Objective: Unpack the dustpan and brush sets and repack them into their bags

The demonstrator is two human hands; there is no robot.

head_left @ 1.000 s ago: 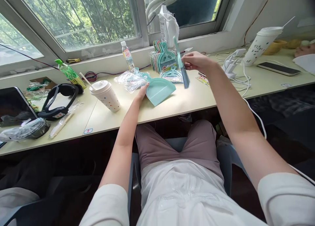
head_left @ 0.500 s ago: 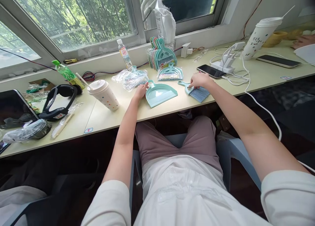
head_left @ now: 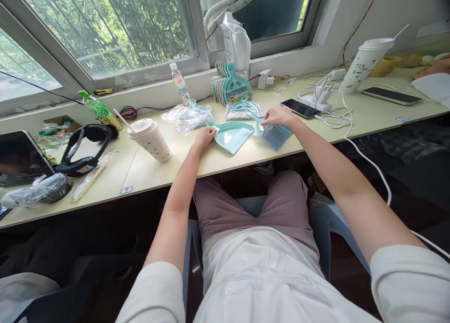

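On the table edge in front of me lies a pale green dustpan (head_left: 234, 135), its loop handle pointing left. My left hand (head_left: 205, 137) is closed at its left side, fingertips on the rim just below the handle. A matching small hand brush (head_left: 276, 134) with grey-blue bristles is gripped by my right hand (head_left: 279, 116). Its bristles point down toward the front edge, right of the dustpan. Behind the dustpan sit a wrapped brush-and-dustpan set (head_left: 243, 109) and a crumpled clear plastic bag (head_left: 186, 116).
A row of dustpan sets (head_left: 232, 86) stands by the window. To the left are a paper cup (head_left: 149, 140), headphones (head_left: 86, 149) and a green bottle (head_left: 100, 109). A phone (head_left: 298, 108), a power strip (head_left: 318, 98) with cables and a tall cup (head_left: 367, 65) are on the right.
The dustpan has turned, its handle now pointing more to the left, and my left hand sits lower along its side. My right hand has brought the brush leftward, closer to the dustpan.
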